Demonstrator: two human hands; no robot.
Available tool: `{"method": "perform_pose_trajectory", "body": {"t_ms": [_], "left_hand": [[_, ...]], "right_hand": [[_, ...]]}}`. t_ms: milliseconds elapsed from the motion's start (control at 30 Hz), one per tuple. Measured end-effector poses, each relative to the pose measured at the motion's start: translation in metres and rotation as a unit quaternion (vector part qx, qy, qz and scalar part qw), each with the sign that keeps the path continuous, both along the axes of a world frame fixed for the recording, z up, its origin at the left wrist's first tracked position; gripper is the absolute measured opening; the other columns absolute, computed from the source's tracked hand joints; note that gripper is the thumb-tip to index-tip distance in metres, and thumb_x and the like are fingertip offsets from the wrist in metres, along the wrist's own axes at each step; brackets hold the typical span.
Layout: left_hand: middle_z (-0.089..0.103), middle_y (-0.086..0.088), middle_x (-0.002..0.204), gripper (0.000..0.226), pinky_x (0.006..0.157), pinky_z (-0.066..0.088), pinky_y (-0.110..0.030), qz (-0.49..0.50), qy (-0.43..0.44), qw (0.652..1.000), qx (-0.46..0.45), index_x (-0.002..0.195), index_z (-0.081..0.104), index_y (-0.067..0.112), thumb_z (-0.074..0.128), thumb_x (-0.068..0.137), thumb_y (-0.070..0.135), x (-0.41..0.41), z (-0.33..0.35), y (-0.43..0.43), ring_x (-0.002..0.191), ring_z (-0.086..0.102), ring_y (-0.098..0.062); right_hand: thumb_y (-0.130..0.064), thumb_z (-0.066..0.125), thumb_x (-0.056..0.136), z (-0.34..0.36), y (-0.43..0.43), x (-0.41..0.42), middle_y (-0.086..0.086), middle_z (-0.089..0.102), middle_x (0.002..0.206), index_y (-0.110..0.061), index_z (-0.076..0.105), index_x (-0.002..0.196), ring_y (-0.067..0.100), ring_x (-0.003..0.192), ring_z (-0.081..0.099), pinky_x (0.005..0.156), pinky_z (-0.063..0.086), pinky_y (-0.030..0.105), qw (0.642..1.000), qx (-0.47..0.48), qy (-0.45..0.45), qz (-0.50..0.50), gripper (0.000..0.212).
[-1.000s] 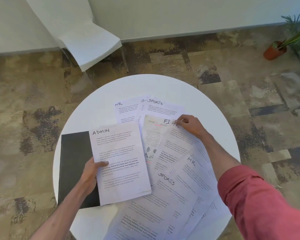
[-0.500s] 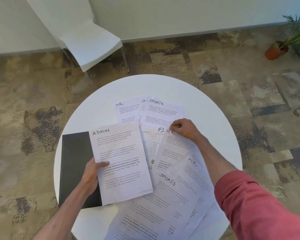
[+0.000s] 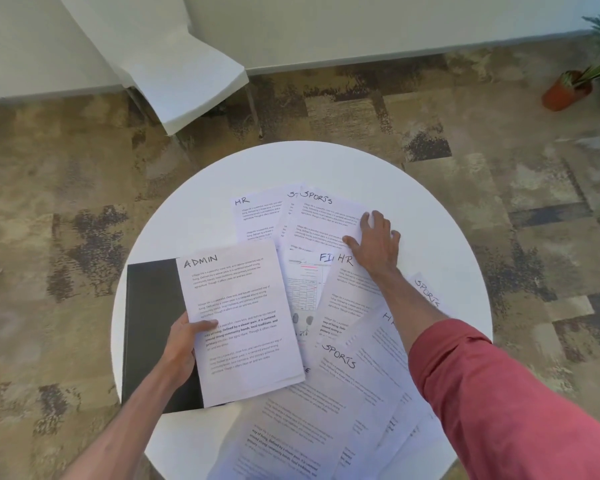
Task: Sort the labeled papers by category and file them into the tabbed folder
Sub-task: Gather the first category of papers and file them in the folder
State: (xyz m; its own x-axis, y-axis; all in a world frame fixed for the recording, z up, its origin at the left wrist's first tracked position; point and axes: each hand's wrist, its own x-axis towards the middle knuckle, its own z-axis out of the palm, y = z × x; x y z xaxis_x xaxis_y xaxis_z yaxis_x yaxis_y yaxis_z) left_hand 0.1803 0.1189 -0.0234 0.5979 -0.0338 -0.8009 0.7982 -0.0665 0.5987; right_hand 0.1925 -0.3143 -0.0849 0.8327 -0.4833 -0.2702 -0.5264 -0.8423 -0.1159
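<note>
Firmly, the left hand [image 3: 181,344] pinches the ADMIN sheet [image 3: 243,323] by its left edge, thumb on top, over the black folder [image 3: 151,327] lying at nine o'clock on the round white table [image 3: 326,164]. The right hand [image 3: 374,240] lies flat, fingers spread, on the SPORTS sheet [image 3: 326,216] toward one o'clock; loose papers [image 3: 343,375] marked HR, FI and SPORTS fan from centre to five o'clock

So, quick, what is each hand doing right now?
Left hand: closed, holding the ADMIN sheet by its edge, thumb on top.
Right hand: open, fingers spread flat on the far SPORTS sheet.
</note>
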Motion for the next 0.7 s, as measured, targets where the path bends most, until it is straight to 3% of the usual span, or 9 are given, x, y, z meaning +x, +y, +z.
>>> {"method": "perform_pose_trajectory", "body": {"t_ms": [200, 367, 567, 700], "left_hand": [[0.08, -0.011, 0.121, 0.047, 0.086, 0.062, -0.052, -0.01, 0.0, 1.0, -0.003, 0.131, 0.069, 0.011, 0.067, 0.09, -0.012, -0.002, 0.001, -0.009, 0.104, 0.079, -0.038], [0.08, -0.01, 0.122, 0.048, 0.087, 0.062, -0.051, -0.015, -0.007, 1.0, -0.008, 0.132, 0.068, 0.011, 0.067, 0.09, -0.012, -0.002, 0.005, -0.012, 0.106, 0.078, -0.038], [0.081, -0.011, 0.12, 0.046, 0.085, 0.062, -0.051, -0.005, -0.001, 1.0, -0.008, 0.128, 0.069, 0.011, 0.066, 0.089, -0.013, -0.005, 0.005, -0.009, 0.105, 0.078, -0.039], [0.081, -0.011, 0.118, 0.044, 0.085, 0.062, -0.05, -0.003, -0.001, 1.0, -0.008, 0.126, 0.07, 0.011, 0.066, 0.09, -0.014, -0.005, 0.003, -0.006, 0.098, 0.08, -0.035]], "right_hand": [[-0.054, 0.06, 0.101, 0.003, 0.007, -0.001, 0.01, 0.033, 0.167, -0.014, 0.04, 0.159, 0.027, 0.15, 0.033, 0.121, 0.028, 0.052, 1.0, 0.006, -0.009, -0.005, 0.074], [-0.05, 0.065, 0.099, 0.005, 0.011, 0.0, 0.008, 0.044, 0.156, -0.014, 0.051, 0.152, 0.027, 0.14, 0.044, 0.119, 0.031, 0.048, 1.0, 0.0, -0.02, -0.01, 0.066], [-0.039, 0.072, 0.097, 0.007, 0.02, 0.001, 0.013, 0.047, 0.151, -0.012, 0.06, 0.145, 0.033, 0.135, 0.046, 0.104, 0.044, 0.05, 0.998, 0.032, -0.044, -0.042, 0.057], [-0.043, 0.071, 0.094, 0.009, 0.017, 0.011, 0.012, 0.053, 0.143, -0.012, 0.059, 0.14, 0.034, 0.128, 0.053, 0.099, 0.046, 0.051, 0.993, 0.03, -0.09, -0.072, 0.057]]}}
